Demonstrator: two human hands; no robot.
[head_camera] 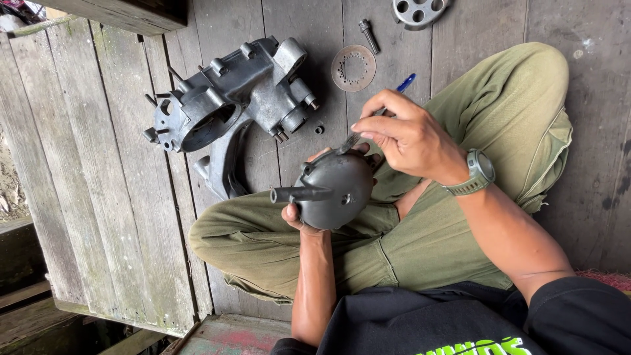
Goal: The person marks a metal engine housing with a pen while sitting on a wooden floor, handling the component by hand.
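Bare plank floor. My left hand (299, 217) cups the round cover (332, 190) over my lap; my right hand (407, 138) pinches a blue-handled tool (378, 112), tip probably at its rim. A slip could gouge my left thumb.

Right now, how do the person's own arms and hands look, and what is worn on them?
Both hands, left hand and right hand, are bare, without gloves. The forearms are uncovered; black sleeves end near the elbows. A grey-green wristwatch with a round face sits on the right wrist.

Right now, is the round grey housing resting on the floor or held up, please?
Held up: the left hand cups the round grey housing above the lap.
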